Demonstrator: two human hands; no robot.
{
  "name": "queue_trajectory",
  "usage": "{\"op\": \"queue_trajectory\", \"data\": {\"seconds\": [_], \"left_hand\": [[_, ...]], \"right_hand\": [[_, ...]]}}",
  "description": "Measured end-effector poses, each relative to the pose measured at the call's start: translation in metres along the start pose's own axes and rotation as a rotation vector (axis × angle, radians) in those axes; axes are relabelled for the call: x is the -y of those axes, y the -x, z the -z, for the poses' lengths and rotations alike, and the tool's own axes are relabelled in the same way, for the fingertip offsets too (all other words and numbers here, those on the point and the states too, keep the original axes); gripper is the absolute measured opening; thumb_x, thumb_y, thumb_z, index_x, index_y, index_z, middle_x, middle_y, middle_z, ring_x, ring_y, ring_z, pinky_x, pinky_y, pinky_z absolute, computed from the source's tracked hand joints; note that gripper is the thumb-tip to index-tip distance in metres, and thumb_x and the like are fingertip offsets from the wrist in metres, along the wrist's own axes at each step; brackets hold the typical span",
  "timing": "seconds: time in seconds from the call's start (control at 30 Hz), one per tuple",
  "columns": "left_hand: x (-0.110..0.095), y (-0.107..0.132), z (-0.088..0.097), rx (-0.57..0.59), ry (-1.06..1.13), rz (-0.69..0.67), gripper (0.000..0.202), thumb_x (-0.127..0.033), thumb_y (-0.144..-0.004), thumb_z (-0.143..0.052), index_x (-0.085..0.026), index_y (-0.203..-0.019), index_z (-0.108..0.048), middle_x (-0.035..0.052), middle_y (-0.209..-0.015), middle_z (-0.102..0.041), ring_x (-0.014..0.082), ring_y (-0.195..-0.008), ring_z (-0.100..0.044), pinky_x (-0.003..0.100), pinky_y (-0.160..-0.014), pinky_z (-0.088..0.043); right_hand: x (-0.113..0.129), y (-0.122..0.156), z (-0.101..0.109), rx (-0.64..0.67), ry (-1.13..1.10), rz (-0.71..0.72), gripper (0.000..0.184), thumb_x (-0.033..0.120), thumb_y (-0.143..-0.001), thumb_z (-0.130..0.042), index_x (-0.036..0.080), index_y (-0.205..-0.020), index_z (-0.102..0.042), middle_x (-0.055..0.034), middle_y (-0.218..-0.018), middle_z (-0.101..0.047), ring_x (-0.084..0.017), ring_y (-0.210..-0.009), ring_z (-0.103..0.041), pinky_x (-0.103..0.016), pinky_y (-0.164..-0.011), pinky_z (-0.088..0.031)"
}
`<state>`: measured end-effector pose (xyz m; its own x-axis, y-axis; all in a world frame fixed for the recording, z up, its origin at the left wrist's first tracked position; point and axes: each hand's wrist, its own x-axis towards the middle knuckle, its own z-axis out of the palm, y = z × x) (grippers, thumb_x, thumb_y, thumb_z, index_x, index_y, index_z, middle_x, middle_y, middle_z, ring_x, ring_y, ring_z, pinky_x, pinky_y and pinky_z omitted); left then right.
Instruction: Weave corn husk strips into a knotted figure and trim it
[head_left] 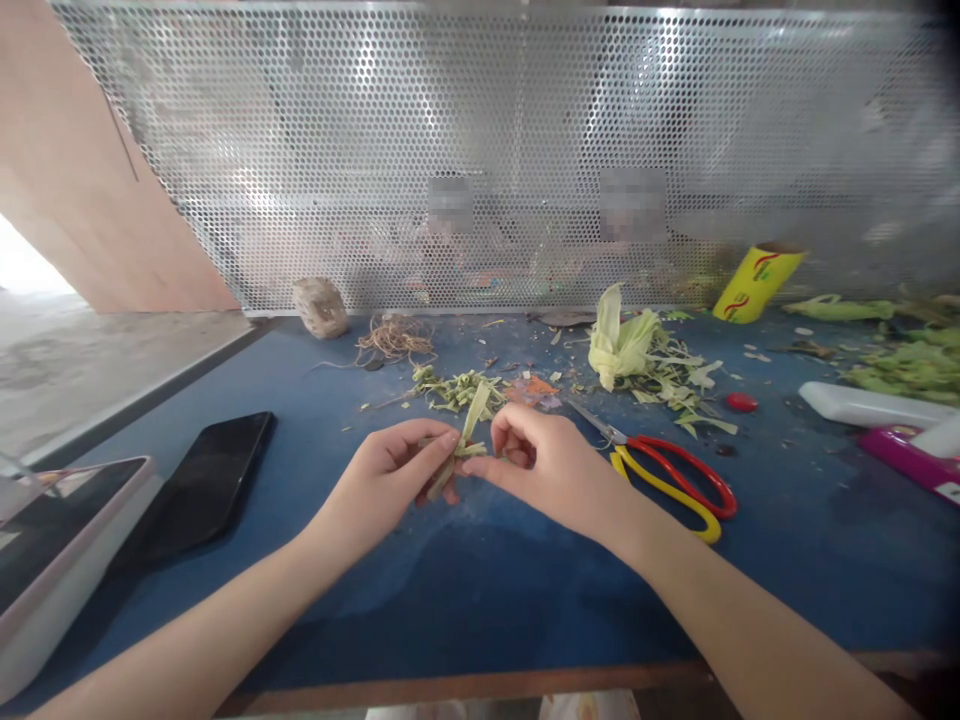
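Over the middle of the blue table, my left hand (pixel 405 460) pinches a small bundle of pale green corn husk strips (pixel 474 415). One strip sticks up and away between my hands. My right hand (pixel 536 455) is curled close by, thumb and fingertips at the bundle's right end; whether it grips a strip is partly hidden by the fingers. Just right of that hand lies a pair of scissors (pixel 660 475) with one red and one yellow handle, blades pointing back left. Behind my hands is a heap of green husk scraps (pixel 461 388).
A black phone (pixel 214 480) and a pale-edged tray (pixel 82 560) lie at left. Toward the back are a tangle of brown twine (pixel 396 340), a stone-like lump (pixel 321 307), a bunch of husks (pixel 626 345) and a yellow tube (pixel 757 283). A perforated metal screen (pixel 487 120) stands behind.
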<state>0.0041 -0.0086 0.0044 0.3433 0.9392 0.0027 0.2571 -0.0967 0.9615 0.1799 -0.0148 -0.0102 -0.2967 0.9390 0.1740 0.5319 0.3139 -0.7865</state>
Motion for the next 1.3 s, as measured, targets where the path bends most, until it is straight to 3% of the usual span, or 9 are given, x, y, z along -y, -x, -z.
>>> {"op": "queue_trajectory", "data": {"seconds": [0.17,0.4,0.57,0.7,0.8,0.9,1.03,1.17,1.3], "left_hand": [[0.002,0.0,-0.002,0.05,0.068,0.004,0.02,-0.034,-0.075,-0.058,-0.014,-0.074,-0.06,-0.0017,-0.055,-0.061,0.0076,-0.046,-0.05,0.018,-0.043,-0.036],[0.004,0.001,0.0,0.083,0.129,0.008,0.015,-0.028,-0.071,-0.063,-0.014,-0.068,-0.059,-0.003,-0.055,-0.059,0.007,-0.045,-0.053,0.017,-0.044,-0.04],[0.0,0.003,0.002,0.1,0.144,0.006,0.012,-0.026,-0.07,-0.064,-0.014,-0.067,-0.061,-0.004,-0.051,-0.058,0.0057,-0.04,-0.049,0.016,-0.039,-0.037],[-0.003,0.002,0.003,0.075,0.112,-0.029,0.013,-0.027,-0.07,-0.062,-0.015,-0.068,-0.065,-0.0029,-0.052,-0.059,0.0053,-0.042,-0.046,0.015,-0.041,-0.036],[0.0,0.0,0.004,-0.009,0.051,-0.056,0.014,-0.028,-0.072,-0.061,-0.016,-0.07,-0.067,-0.0017,-0.059,-0.063,0.0066,-0.05,-0.049,0.016,-0.048,-0.039],[0.006,-0.002,0.004,-0.029,-0.036,-0.073,0.018,-0.031,-0.072,-0.059,-0.016,-0.07,-0.068,-0.0022,-0.056,-0.06,0.0072,-0.049,-0.047,0.017,-0.047,-0.038],[0.013,-0.004,0.002,0.027,-0.01,-0.097,0.023,-0.033,-0.077,-0.054,-0.016,-0.078,-0.07,-0.0023,-0.053,-0.058,0.0074,-0.047,-0.045,0.019,-0.048,-0.04],[0.011,-0.004,0.001,0.072,0.042,-0.087,0.025,-0.031,-0.078,-0.052,-0.014,-0.078,-0.069,0.0017,-0.06,-0.064,0.0097,-0.047,-0.051,0.021,-0.045,-0.044],[0.009,-0.003,0.004,-0.009,-0.189,-0.147,0.023,-0.03,-0.078,-0.052,-0.016,-0.072,-0.069,0.0015,-0.063,-0.068,0.0102,-0.051,-0.055,0.018,-0.046,-0.044]], "right_hand": [[0.005,0.002,-0.001,0.02,0.251,0.295,0.02,0.028,-0.087,-0.038,0.02,-0.069,-0.042,0.0037,-0.062,-0.05,-0.008,-0.057,-0.041,-0.021,-0.056,-0.029],[-0.001,0.0,-0.002,-0.064,0.343,0.509,0.025,0.016,-0.079,-0.043,0.017,-0.056,-0.032,0.0057,-0.051,-0.037,-0.007,-0.052,-0.035,-0.023,-0.063,-0.028],[-0.001,0.001,0.003,-0.03,0.271,0.524,0.025,0.017,-0.077,-0.044,0.017,-0.054,-0.037,0.0056,-0.05,-0.037,-0.007,-0.05,-0.032,-0.023,-0.064,-0.03],[0.002,0.002,0.008,0.017,0.16,0.397,0.024,0.02,-0.081,-0.041,0.018,-0.057,-0.041,0.0044,-0.052,-0.04,-0.008,-0.053,-0.037,-0.021,-0.058,-0.033],[0.002,0.001,0.005,0.006,0.061,0.242,0.015,0.034,-0.081,-0.046,0.02,-0.076,-0.049,0.0011,-0.07,-0.052,-0.011,-0.065,-0.047,-0.022,-0.061,-0.039],[0.0,-0.001,-0.003,-0.066,0.014,0.201,0.03,0.042,-0.074,-0.056,0.02,-0.094,-0.052,-0.0039,-0.092,-0.055,-0.015,-0.085,-0.051,-0.029,-0.076,-0.042],[-0.002,-0.006,-0.012,-0.088,-0.121,0.312,0.016,0.031,-0.077,-0.056,0.022,-0.09,-0.06,-0.0024,-0.095,-0.061,-0.014,-0.09,-0.055,-0.028,-0.082,-0.043],[-0.004,-0.008,-0.013,-0.192,-0.181,0.322,0.014,0.021,-0.076,-0.058,0.022,-0.087,-0.065,-0.0017,-0.09,-0.065,-0.015,-0.09,-0.059,-0.028,-0.083,-0.045],[-0.003,-0.006,-0.013,-0.278,-0.178,0.348,0.012,0.016,-0.072,-0.06,0.022,-0.08,-0.067,-0.0014,-0.085,-0.067,-0.015,-0.085,-0.061,-0.028,-0.082,-0.046]]}}
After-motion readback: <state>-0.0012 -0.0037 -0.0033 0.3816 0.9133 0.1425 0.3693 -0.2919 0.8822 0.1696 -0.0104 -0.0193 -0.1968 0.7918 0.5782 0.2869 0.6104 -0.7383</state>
